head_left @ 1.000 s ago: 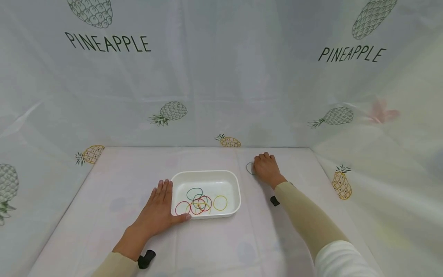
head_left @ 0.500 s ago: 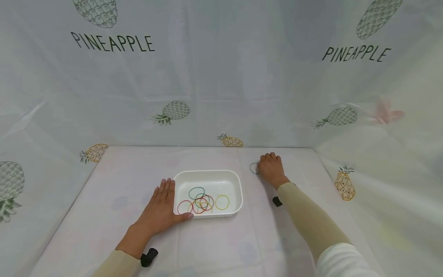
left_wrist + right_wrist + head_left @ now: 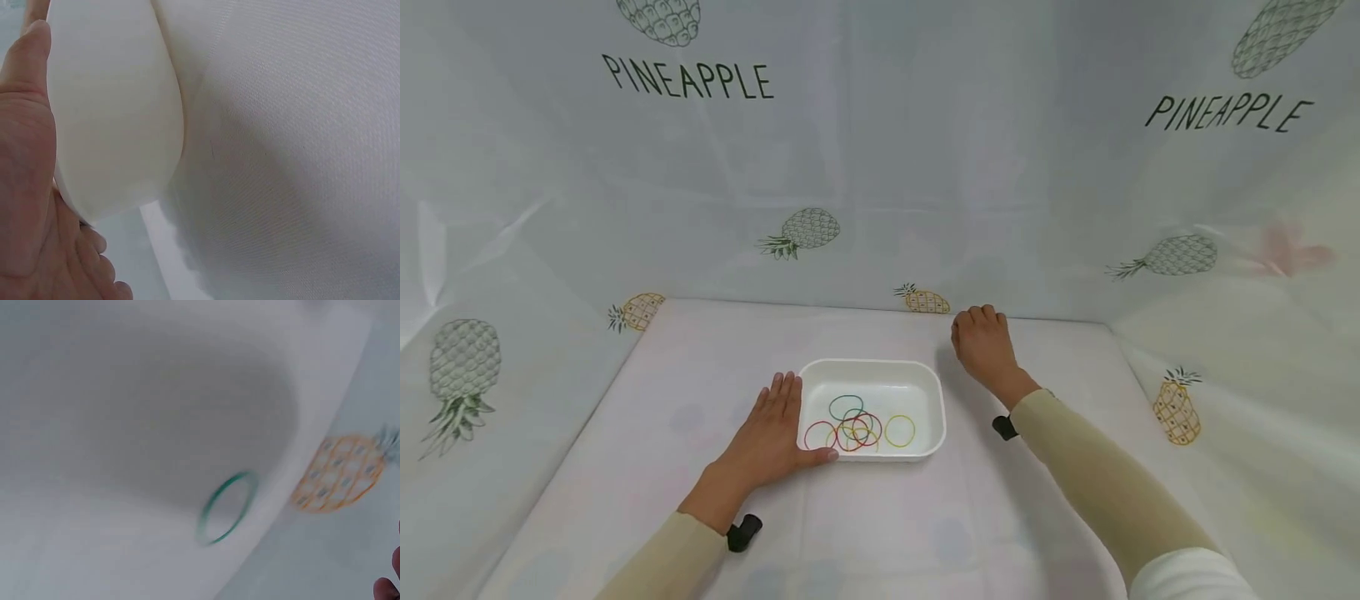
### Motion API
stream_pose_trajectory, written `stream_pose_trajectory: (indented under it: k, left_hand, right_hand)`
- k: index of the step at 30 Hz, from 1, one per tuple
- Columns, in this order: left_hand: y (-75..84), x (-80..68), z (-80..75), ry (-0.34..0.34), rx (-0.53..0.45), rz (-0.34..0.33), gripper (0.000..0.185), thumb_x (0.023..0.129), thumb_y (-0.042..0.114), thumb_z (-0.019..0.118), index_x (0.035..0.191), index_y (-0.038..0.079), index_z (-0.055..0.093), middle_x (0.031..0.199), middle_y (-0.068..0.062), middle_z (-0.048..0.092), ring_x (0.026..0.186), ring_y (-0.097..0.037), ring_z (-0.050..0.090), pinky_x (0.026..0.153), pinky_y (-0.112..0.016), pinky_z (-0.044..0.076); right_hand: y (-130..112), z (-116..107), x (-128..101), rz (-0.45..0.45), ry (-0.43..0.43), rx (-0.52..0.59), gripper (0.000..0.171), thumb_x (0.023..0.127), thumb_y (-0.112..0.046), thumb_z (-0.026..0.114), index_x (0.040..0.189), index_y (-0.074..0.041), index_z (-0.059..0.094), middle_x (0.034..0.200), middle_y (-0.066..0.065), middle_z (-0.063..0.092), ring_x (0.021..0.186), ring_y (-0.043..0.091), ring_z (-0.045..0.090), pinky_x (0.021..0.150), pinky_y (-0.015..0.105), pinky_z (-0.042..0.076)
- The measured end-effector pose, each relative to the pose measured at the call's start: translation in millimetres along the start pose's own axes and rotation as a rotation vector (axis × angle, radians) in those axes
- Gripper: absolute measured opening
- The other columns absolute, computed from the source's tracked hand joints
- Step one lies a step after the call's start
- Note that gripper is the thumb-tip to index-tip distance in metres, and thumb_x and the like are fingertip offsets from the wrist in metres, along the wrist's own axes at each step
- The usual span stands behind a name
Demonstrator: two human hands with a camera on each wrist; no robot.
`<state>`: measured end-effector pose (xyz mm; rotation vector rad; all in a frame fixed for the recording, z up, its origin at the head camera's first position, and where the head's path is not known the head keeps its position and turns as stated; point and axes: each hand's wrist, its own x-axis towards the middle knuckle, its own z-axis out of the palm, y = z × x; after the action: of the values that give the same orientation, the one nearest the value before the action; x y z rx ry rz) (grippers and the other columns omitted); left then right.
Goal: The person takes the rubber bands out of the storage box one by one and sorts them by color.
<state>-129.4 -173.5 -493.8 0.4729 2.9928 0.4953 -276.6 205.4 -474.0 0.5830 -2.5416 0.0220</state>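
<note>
A white tray (image 3: 871,364) in the middle of the table holds several coloured rubber bands (image 3: 857,427). My left hand (image 3: 771,433) lies flat against the tray's left side, its thumb along the front wall. The left wrist view shows that thumb (image 3: 25,156) against the tray's wall (image 3: 119,112). My right hand (image 3: 983,346) is behind and to the right of the tray, fingers bent downward. A single green rubber band (image 3: 228,506) shows blurred in the right wrist view, in the hand's shadow and apart from the one visible fingertip (image 3: 387,589). That band is hidden in the head view.
A pale cloth printed with pineapples covers the table and rises as walls at the back and both sides. A yellow pineapple print (image 3: 922,300) sits at the back edge just left of my right hand. Bare cloth stretches in front of the tray.
My right hand has moved left and toward the back wall, over where the green band lay, hiding it in the head view. The head camera has shifted. My left hand stays at the tray.
</note>
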Motion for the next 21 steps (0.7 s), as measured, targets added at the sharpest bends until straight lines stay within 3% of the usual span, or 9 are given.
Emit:
stream_pose_trajectory:
  k: [10, 15, 21]
  left_hand:
    - [-0.1, -0.7, -0.8, -0.013, -0.012, -0.013, 0.137, 0.082, 0.083, 0.068, 0.164, -0.011, 0.011, 0.174, -0.029, 0.011, 0.163, -0.045, 0.006, 0.132, -0.059, 0.015]
    - [-0.8, -1.4, -1.6, -0.013, -0.004, -0.018, 0.137, 0.082, 0.083, 0.068, 0.164, -0.011, 0.011, 0.173, -0.029, 0.012, 0.163, -0.045, 0.007, 0.132, -0.059, 0.015]
    - [0.1, -0.6, -2.2, -0.021, -0.004, -0.011, 0.136, 0.083, 0.082, 0.068, 0.164, -0.011, 0.01, 0.174, -0.029, 0.01, 0.163, -0.045, 0.006, 0.132, -0.059, 0.016]
  right_hand:
    - [-83.9, -17.0, 21.2, -0.212, 0.016, 0.155, 0.011, 0.105, -0.013, 0.062, 0.1, -0.006, 0.068, 0.097, 0.007, 0.067, 0.095, 0.027, 0.056, 0.077, 0.039, 0.048]
    - [-112.1, -10.9, 16.4, -0.324, -0.045, 0.149, 0.01, 0.106, -0.018, 0.063, 0.103, -0.011, 0.069, 0.1, 0.003, 0.067, 0.096, 0.022, 0.057, 0.077, 0.033, 0.049]
    - [-128.7, -4.0, 2.3, -0.464, -0.141, 0.129, 0.009, 0.105, -0.022, 0.065, 0.106, -0.014, 0.069, 0.107, 0.001, 0.068, 0.101, 0.019, 0.059, 0.082, 0.032, 0.051]
